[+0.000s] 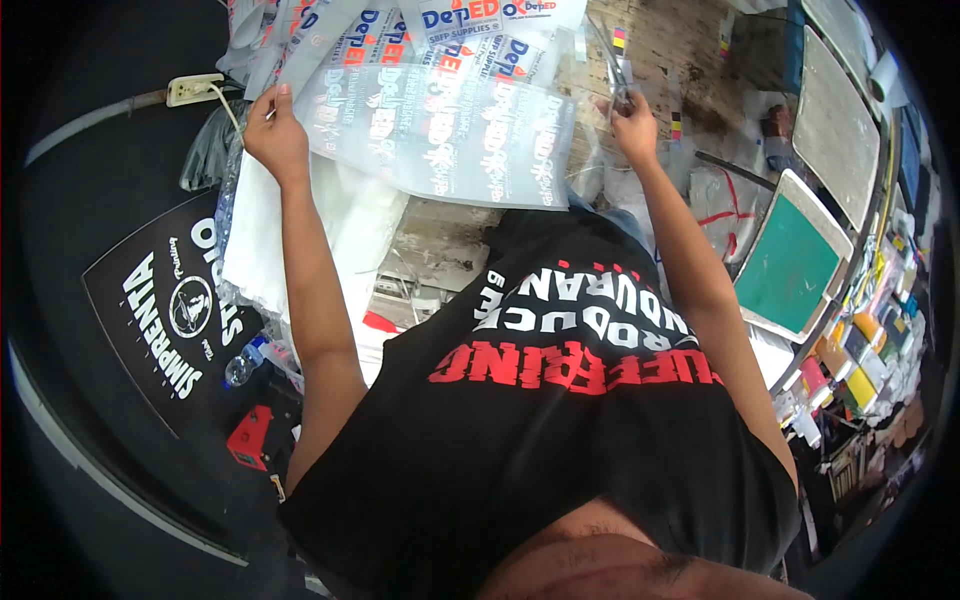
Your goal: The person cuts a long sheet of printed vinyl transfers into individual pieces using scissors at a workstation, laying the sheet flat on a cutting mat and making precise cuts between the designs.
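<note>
A translucent printed film sheet (440, 140) with rows of white, blue and red lettering spans the space between my hands. Its left edge is pinched in the fingers of my left hand (276, 132). Beyond the sheet's right edge, my right hand (634, 126) is closed around what looks like dark scissors (622, 88), their blades pointing away from me. More printed film (460, 22) lies further back, partly under and behind the sheet.
Everything rests on a worn wooden table (690, 50). White sheets (290, 240) lie at the left, near a power outlet (195, 90) with a cord. A green-faced framed board (790, 260) stands at right, with cluttered supplies (860, 360) beyond. A plastic bottle (243, 366) is at lower left.
</note>
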The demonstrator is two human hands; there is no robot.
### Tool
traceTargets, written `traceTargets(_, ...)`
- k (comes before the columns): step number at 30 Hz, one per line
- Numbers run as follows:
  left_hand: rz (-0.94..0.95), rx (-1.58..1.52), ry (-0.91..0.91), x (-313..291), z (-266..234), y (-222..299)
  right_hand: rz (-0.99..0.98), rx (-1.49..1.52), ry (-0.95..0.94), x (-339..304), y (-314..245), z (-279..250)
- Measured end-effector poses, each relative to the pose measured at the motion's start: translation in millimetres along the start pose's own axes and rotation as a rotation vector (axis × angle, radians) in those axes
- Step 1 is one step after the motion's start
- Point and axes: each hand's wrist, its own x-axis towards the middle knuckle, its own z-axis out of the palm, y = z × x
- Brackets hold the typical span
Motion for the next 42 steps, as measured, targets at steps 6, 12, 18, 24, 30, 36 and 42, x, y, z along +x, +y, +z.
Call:
traceTargets(6, 0.135, -0.016, -0.039, 9, -20, 10, -0.419, 0.08, 0.254, 15, -83, -7)
traceTargets(12, 0.482, -0.002, -0.086, 34, -46, 85, -1.028, 0.002, 0.022, 47, -243, -28)
traceTargets(18, 0.82, -0.124, -0.44, 33, -74, 164, -1.476, 0.003, 0.542, 44, -290, -31)
traceTargets(24, 0.949, -0.192, -0.907, 30, -35, 263, -1.266, 0.271, -0.249, -45, -270, -179)
traceTargets(30, 0.757, -0.481, -1.17, -23, 31, 366, -0.995, 0.714, -0.729, -50, -167, -234)
traceTargets(36, 0.796, -0.733, -1.559, -66, 93, 469, -0.848, 0.589, -0.722, -90, -48, -358)
traceTargets(42, 0.891, -0.725, -1.84, -118, 155, 554, -0.64, 0.612, -0.598, -146, 52, -452)
